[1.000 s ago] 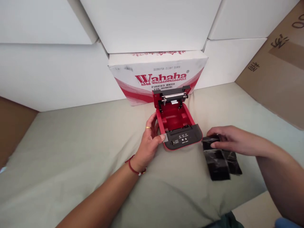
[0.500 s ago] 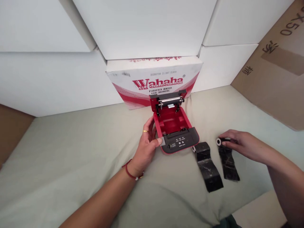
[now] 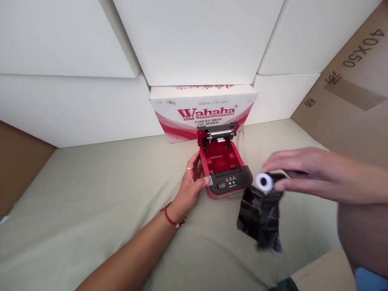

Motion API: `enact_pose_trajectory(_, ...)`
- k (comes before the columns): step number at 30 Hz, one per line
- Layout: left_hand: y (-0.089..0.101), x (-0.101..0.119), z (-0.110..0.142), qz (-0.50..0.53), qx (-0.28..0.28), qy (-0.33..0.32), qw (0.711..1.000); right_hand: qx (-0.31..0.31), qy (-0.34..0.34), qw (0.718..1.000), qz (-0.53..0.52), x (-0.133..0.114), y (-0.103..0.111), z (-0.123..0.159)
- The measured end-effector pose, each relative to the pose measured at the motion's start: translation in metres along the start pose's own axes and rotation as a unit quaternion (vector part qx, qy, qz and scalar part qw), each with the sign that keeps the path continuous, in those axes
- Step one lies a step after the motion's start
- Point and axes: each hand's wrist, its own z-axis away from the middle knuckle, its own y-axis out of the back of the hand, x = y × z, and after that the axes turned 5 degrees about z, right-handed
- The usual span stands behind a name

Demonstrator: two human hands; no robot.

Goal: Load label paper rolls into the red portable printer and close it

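A small red printer [image 3: 222, 159] lies on the pale cloth with its lid tipped up and its paper bay bare. My left hand [image 3: 190, 188] holds the printer's left side, thumb on the black front panel [image 3: 232, 182]. My right hand [image 3: 303, 169] is lifted above the cloth and pinches a roll with a white core [image 3: 264, 182]. A black ribbon strip [image 3: 260, 214] hangs down from that roll. A second black strip cannot be told apart in the blur.
A white and red Wahaha water carton [image 3: 206, 109] stands right behind the printer. White foam blocks [image 3: 197, 36] wall off the back. Brown cardboard [image 3: 351, 93] leans at the right. The pale cloth [image 3: 100, 190] stretches to the left.
My right hand has lifted the roll off the cloth and carried it left toward the printer, the black strip now dangling. My left hand has stayed on the printer.
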Motion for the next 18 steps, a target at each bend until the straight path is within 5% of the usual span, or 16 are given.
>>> enact_pose_trajectory(7, -0.003, 0.000, -0.001, 0.014, 0.002, 0.002, 1.000, -0.003, 0.056, 0.997, 0.050, -0.102, -0.050, -0.105)
enact_pose_trajectory(18, -0.004, 0.002, -0.001, 0.009, 0.003, 0.020, 1.000, -0.052, 0.064, 0.990, 0.113, -0.118, -0.049, -0.125)
